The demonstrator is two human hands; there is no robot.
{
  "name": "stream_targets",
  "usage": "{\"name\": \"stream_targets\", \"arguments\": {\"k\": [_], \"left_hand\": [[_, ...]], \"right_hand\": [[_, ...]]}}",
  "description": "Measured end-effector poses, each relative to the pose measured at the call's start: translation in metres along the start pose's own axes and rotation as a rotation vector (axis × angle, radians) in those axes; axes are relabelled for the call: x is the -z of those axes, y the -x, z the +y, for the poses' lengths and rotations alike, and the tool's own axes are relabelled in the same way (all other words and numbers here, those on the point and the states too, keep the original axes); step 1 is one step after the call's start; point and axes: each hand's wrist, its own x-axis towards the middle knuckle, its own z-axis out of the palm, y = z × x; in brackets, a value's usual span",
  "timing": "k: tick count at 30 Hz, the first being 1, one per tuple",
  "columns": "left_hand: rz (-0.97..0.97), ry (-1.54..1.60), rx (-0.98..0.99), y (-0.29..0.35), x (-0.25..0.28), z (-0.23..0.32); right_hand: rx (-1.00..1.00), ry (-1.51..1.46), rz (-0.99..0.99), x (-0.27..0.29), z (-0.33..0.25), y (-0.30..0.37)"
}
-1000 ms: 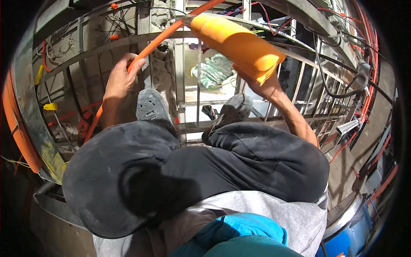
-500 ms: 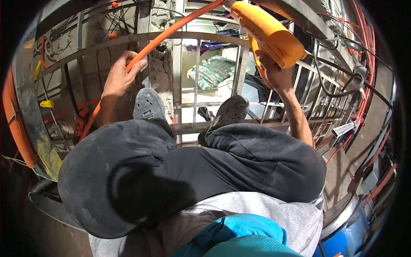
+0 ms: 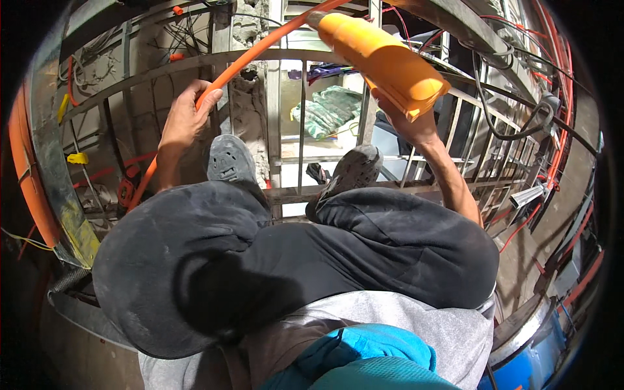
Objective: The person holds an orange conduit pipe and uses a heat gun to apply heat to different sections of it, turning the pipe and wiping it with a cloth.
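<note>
My left hand is closed around a thin orange conduit that runs from lower left up toward the top centre. My right hand grips the lower end of a thick yellow-orange tube piece, holding it tilted above the metal bars. The thin conduit seems to enter this piece at its top end. I am crouched with dark trousers over both knees. My grey shoes stand on a metal crossbar.
A frame of grey metal bars spans the space below me, with a green bag lying beneath it. Red cables run along the right side. A thick orange pipe curves at the left, and a blue drum sits lower right.
My right hand swung the thick yellow-orange piece up and to the right, then brought it slightly back and down. My left hand stayed on the thin conduit.
</note>
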Motion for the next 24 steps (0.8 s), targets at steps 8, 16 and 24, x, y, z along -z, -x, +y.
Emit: {"name": "stream_targets", "arguments": {"k": [8, 16, 24], "left_hand": [[0.03, 0.133, -0.045, -0.002, -0.01, -0.001], [0.011, 0.092, -0.018, -0.002, -0.005, -0.002], [-0.018, 0.014, -0.012, 0.0, 0.001, -0.006]], "right_hand": [[0.183, 0.205, -0.177, -0.013, 0.003, 0.011], [0.254, 0.226, -0.256, -0.018, -0.012, 0.015], [-0.004, -0.053, -0.033, -0.005, -0.001, 0.005]]}}
